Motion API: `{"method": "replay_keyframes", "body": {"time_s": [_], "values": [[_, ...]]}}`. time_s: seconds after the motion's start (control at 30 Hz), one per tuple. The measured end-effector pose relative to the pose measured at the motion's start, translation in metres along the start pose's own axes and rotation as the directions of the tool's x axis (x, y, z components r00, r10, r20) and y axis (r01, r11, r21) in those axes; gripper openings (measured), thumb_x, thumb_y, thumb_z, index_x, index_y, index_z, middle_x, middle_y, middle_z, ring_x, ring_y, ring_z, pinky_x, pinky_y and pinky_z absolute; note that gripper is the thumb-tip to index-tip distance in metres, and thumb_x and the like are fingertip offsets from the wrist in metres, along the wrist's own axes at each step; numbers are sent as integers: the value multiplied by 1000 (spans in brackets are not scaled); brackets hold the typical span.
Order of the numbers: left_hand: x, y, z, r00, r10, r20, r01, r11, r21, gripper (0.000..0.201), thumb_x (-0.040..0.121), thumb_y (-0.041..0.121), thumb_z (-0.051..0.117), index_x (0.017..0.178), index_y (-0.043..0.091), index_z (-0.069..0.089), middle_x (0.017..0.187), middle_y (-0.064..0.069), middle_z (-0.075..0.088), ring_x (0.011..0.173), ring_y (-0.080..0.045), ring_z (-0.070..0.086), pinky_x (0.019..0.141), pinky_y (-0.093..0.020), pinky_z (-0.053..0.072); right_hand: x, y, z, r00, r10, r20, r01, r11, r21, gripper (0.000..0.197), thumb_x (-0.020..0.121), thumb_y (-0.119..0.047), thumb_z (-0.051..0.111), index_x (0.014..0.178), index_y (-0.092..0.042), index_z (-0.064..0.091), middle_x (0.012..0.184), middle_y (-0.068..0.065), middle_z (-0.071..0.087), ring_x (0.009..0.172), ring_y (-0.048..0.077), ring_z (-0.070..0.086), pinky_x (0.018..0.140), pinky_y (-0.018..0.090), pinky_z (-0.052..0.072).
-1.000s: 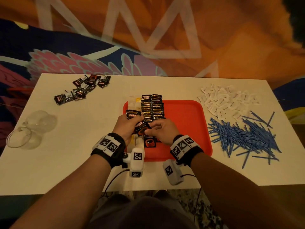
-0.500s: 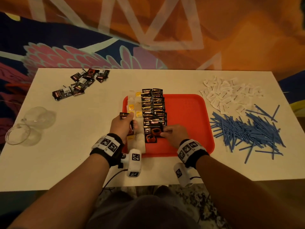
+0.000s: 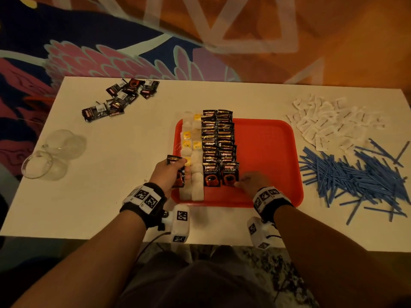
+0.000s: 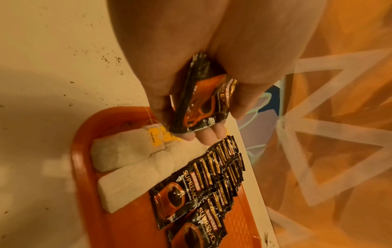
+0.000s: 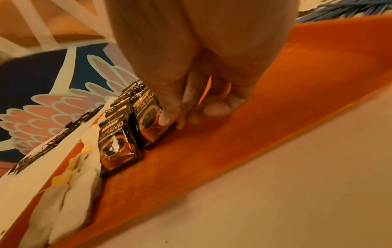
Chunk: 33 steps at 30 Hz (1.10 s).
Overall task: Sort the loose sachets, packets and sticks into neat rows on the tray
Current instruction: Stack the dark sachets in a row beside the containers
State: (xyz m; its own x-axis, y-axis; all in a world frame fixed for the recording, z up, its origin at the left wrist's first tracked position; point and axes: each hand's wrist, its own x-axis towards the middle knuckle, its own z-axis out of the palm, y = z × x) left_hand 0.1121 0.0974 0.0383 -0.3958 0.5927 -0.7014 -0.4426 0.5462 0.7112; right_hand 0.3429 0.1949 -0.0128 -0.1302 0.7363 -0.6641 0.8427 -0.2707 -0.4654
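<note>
An orange tray (image 3: pixel 266 152) (image 4: pixel 127 226) (image 5: pixel 275 109) lies mid-table. Along its left side run two rows of white tea bags (image 3: pixel 191 152) (image 4: pixel 127 151) (image 5: pixel 70 193) and two rows of black coffee sachets (image 3: pixel 218 138) (image 4: pixel 212 171). My left hand (image 3: pixel 165 175) (image 4: pixel 191 120) hovers over the tray's left edge and grips a small stack of coffee sachets (image 3: pixel 178 172) (image 4: pixel 199 104). My right hand (image 3: pixel 251 182) (image 5: pixel 171 120) pinches the lower right corner of the nearest sachet (image 3: pixel 230 174) (image 5: pixel 150 122) in the right coffee row, which lies on the tray.
Loose coffee sachets (image 3: pixel 120 98) lie at the back left. White sachets (image 3: pixel 329 121) are heaped at the back right, blue sticks (image 3: pixel 355 174) (image 5: pixel 350 8) in front of them. Clear glass cups (image 3: pixel 49 156) rest at the left edge. The tray's right half shows bare orange.
My right hand took a sachet from the left hand's stack, carried it right and laid it at the near end of the right coffee row. The left hand stayed over the tray's left edge.
</note>
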Motion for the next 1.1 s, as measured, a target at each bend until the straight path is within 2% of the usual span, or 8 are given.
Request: {"method": "replay_keyframes", "body": {"time_s": [0.17, 0.4, 0.5, 0.6, 0.73, 0.87, 0.97, 1.1], "values": [[-2, -3, -6, 999, -8, -37, 8, 1000, 2, 16, 97, 17, 61, 107, 6, 66, 74, -6, 68, 59, -18, 63, 60, -30, 53, 3, -7, 1, 1000, 15, -4, -15, 1000, 18, 12, 83, -25, 78, 87, -19, 68, 91, -4, 64, 79, 8, 53, 51, 15, 33], [-6, -4, -4, 998, -53, -22, 53, 999, -6, 19, 98, 19, 59, 110, 6, 64, 66, -3, 64, 58, -20, 63, 56, -31, 52, 0, -8, 1, 1000, 10, 6, -10, 999, 38, 16, 84, -27, 77, 94, -20, 67, 86, -11, 58, 68, -2, 48, 47, 10, 31], [-10, -2, 2, 996, -81, 28, 83, 993, -89, 29, 100, 38, 52, 101, 12, 63, 65, 0, 60, 52, -15, 52, 47, -25, 40, -3, -5, -1, 1000, -1, -11, 1, 999, 47, 15, 84, -28, 76, 94, -22, 67, 86, -11, 59, 70, -2, 49, 49, 11, 33], [-13, 2, 6, 992, -104, 70, 117, 967, -225, 48, 100, 55, 36, 100, 15, 63, 67, 0, 56, 51, -11, 43, 49, -23, 31, -8, -5, -7, 999, -24, -47, 26, 999, 48, 17, 84, -28, 75, 97, -21, 69, 97, -7, 63, 80, 5, 55, 55, 15, 36], [-20, 10, 22, 991, -111, 71, 127, 945, -302, 25, 98, 28, 42, 100, 12, 61, 69, 0, 59, 53, -13, 56, 49, -25, 46, -20, -14, -11, 993, -100, -61, 103, 993, 50, 15, 86, -38, 71, 88, -24, 66, 95, -8, 65, 91, 10, 60, 74, 24, 50], [-21, 9, 43, 999, -5, 42, 11, 990, -142, 14, 102, 8, 46, 113, 10, 55, 95, -10, 69, 78, -22, 69, 64, -40, 57, -40, -38, -6, 946, -318, 62, 295, 925, 239, 19, 84, -45, 71, 84, -28, 66, 90, -8, 69, 85, 8, 65, 69, 24, 51], [-19, 4, 53, 991, 81, 108, -84, 996, 22, 13, 99, 4, 53, 105, 13, 60, 106, -14, 67, 92, -27, 68, 84, -46, 57, -54, -53, -5, 901, -421, 102, 378, 880, 289, 17, 84, -30, 76, 75, -20, 65, 76, -5, 67, 70, 9, 62, 64, 28, 50], [-22, 6, 54, 978, 165, 125, -177, 980, 86, 6, 94, 11, 65, 88, 14, 66, 93, -5, 70, 90, -22, 68, 78, -36, 56, -50, -50, -6, 910, -414, 26, 403, 897, 181, 33, 82, -25, 77, 57, -23, 55, 60, -9, 58, 60, 8, 54, 59, 25, 41]]}}
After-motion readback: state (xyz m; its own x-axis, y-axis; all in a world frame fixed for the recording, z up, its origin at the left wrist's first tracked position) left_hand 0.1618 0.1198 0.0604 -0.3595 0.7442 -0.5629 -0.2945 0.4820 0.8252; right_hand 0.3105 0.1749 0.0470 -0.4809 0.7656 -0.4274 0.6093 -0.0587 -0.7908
